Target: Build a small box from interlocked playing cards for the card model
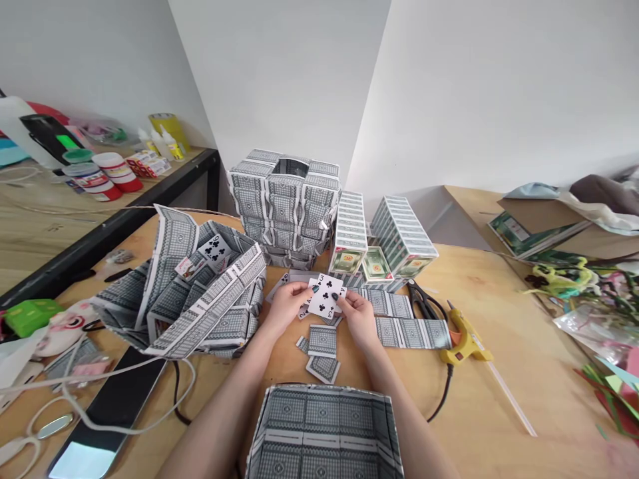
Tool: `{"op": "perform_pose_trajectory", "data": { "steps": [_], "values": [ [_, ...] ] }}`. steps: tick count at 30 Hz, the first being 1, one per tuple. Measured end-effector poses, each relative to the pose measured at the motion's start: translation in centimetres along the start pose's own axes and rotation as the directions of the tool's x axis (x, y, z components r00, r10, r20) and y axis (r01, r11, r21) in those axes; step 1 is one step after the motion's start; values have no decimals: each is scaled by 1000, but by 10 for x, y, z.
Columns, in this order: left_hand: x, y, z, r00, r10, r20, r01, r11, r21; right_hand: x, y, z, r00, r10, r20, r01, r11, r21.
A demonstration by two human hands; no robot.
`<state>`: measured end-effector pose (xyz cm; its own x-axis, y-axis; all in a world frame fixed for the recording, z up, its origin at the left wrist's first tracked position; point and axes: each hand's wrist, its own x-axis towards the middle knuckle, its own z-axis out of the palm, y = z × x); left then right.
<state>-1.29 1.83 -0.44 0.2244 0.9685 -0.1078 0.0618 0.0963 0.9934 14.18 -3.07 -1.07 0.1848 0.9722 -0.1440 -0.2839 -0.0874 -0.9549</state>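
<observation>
Head view: left hand (pixel 290 303) and right hand (pixel 357 311) both gripped a three of clubs (pixel 325 297), frame center. Large card-built basket (pixel 219 293) sat left of them, yellow glue gun (pixel 465 340) right, open card-built box (pixel 327 432) bottom center, stacked card packs (pixel 352 233) just above right hand.

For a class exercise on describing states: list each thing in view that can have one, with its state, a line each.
Left hand: pinching cards
Right hand: pinching cards
Three of clubs: face up
Glue gun: on its side
Front card-covered container: open-topped
Tall card structure: standing
Black device: flat; power unclear
</observation>
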Motion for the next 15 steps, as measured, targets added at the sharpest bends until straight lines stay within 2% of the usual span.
{"op": "perform_pose_trajectory", "data": {
  "steps": [7, 15],
  "values": [
    [-1, -2, 0, 1000, -14, 14, 14, 1000, -22, 0, 0, -1, 1000, 15, 6, -15, 1000, 4],
    [-2, 2, 1, 999, -16, -34, 16, 1000, 1, 0, -2, 0, 999, 24, 39, -24, 1000, -8]
  ]
}}
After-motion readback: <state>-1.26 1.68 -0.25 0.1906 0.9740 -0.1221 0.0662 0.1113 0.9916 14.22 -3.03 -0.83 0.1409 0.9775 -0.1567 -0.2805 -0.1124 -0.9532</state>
